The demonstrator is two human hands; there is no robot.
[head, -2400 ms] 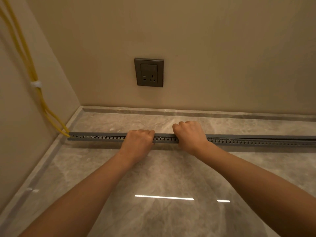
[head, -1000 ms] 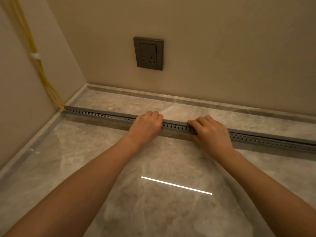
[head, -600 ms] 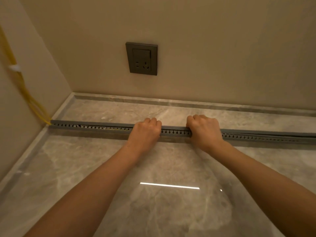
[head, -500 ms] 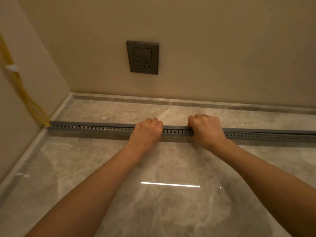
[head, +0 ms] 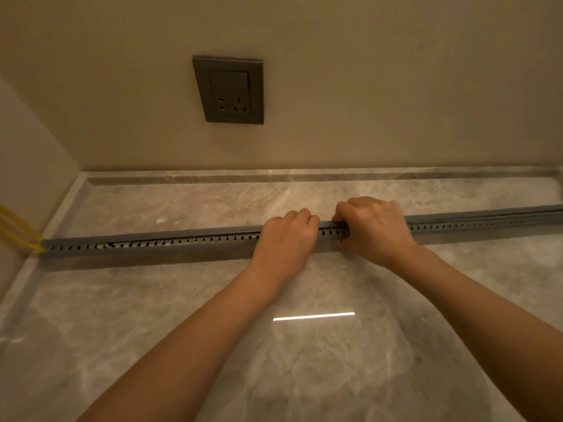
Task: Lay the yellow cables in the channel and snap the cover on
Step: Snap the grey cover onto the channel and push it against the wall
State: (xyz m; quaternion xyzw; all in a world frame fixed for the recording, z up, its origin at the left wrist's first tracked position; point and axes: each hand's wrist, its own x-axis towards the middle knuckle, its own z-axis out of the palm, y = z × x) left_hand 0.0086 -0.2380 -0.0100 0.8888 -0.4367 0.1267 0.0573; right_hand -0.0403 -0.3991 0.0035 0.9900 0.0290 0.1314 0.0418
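The grey channel (head: 182, 243) lies along the marble floor (head: 182, 315), cover (head: 487, 212) on top. Both hands curl closed over it, left hand (head: 285, 239) just beside right hand (head: 373, 226). Yellow cables (head: 18, 229) enter far left of them.

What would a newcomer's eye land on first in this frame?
Two bare hands, left hand and right hand, pressed side by side on a long grey slotted channel that crosses the marble floor. Next, the dark wall socket above them, and yellow cables entering the channel's left end.
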